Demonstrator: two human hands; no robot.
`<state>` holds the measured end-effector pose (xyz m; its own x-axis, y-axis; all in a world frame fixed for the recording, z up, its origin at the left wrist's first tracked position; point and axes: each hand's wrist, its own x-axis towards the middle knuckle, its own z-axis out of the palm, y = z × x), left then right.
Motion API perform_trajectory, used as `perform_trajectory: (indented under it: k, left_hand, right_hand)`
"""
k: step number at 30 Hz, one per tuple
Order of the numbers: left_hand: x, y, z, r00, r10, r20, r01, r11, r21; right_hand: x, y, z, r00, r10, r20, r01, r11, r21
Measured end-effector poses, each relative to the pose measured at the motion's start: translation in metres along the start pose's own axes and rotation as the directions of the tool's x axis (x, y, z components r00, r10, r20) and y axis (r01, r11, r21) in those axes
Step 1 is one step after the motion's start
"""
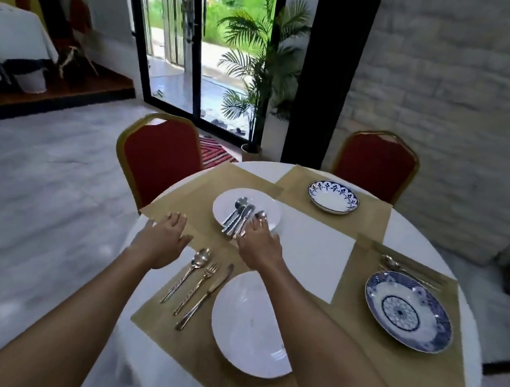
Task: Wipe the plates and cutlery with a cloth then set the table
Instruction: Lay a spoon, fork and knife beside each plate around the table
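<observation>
A white plate (265, 206) on the far left placemat carries a heap of cutlery (239, 215). My right hand (260, 245) reaches onto this plate's near rim, fingers touching the cutlery handles. My left hand (166, 235) hovers open over the placemat (203, 183) to the plate's left. Nearer me, a second white plate (247, 324) lies on a placemat with a spoon (189, 270), fork (199, 286) and knife (205, 296) laid to its left. No cloth is visible.
A blue-patterned plate (407, 311) with cutlery (405, 269) behind it sits at the right. A blue-rimmed bowl (333, 197) is at the far side. Two red chairs (160, 156) (376, 164) stand behind the round white table (311, 248).
</observation>
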<state>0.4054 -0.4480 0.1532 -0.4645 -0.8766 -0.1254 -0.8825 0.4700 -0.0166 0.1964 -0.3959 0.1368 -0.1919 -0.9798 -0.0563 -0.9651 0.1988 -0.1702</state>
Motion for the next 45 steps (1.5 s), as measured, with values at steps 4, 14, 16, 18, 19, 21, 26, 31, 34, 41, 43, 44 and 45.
perform_trajectory:
  k: [4,14,16,18,19,21,26,31,34,41,43,44,45]
  left_hand:
    - [0.069,-0.008,0.006,0.997,0.071,0.038,-0.073,0.996,0.046]
    - [0.228,-0.019,0.042,0.912,0.405,0.07,-0.397,0.912,-0.107]
    - [0.247,-0.023,0.052,0.907,0.417,0.066,-0.4,0.899,-0.178]
    - [0.255,-0.023,0.058,0.903,0.426,0.062,-0.404,0.887,-0.223]
    - [0.26,-0.022,0.06,0.897,0.439,0.052,-0.414,0.876,-0.25]
    - [0.27,-0.016,0.065,0.886,0.462,0.029,-0.433,0.849,-0.304]
    - [0.285,-0.002,0.081,0.868,0.494,0.044,-0.429,0.793,-0.432]
    - [0.297,0.007,0.089,0.902,0.427,0.068,-0.351,0.816,-0.46]
    - [0.306,0.011,0.09,0.926,0.366,0.087,-0.282,0.828,-0.484]
    - [0.323,0.005,0.092,0.93,0.327,0.17,-0.185,0.813,-0.552]
    - [0.327,0.003,0.093,0.928,0.327,0.18,-0.169,0.798,-0.578]
    - [0.328,0.001,0.093,0.929,0.324,0.181,-0.161,0.791,-0.591]
    - [0.33,0.0,0.093,0.93,0.317,0.184,-0.146,0.781,-0.608]
  right_hand:
    - [0.031,0.015,0.013,0.993,0.118,-0.012,-0.117,0.991,0.07]
    - [0.098,0.008,0.068,0.849,0.527,-0.039,-0.51,0.836,0.205]
    - [0.106,0.001,0.069,0.812,0.583,-0.04,-0.561,0.796,0.227]
    - [0.11,-0.001,0.071,0.789,0.613,-0.033,-0.589,0.771,0.243]
    - [0.114,-0.001,0.072,0.772,0.635,-0.022,-0.61,0.751,0.251]
    - [0.123,0.0,0.073,0.736,0.677,-0.007,-0.653,0.713,0.257]
    - [0.15,-0.005,0.078,0.703,0.711,-0.009,-0.683,0.679,0.27]
    - [0.174,-0.019,0.085,0.694,0.72,0.004,-0.684,0.658,0.316]
    - [0.181,-0.028,0.09,0.73,0.68,0.071,-0.661,0.675,0.328]
    - [0.192,-0.033,0.081,0.761,0.637,0.124,-0.648,0.734,0.205]
    - [0.199,-0.037,0.077,0.762,0.634,0.132,-0.647,0.744,0.165]
    - [0.202,-0.039,0.076,0.763,0.633,0.131,-0.646,0.75,0.143]
    - [0.204,-0.042,0.076,0.766,0.631,0.127,-0.643,0.756,0.125]
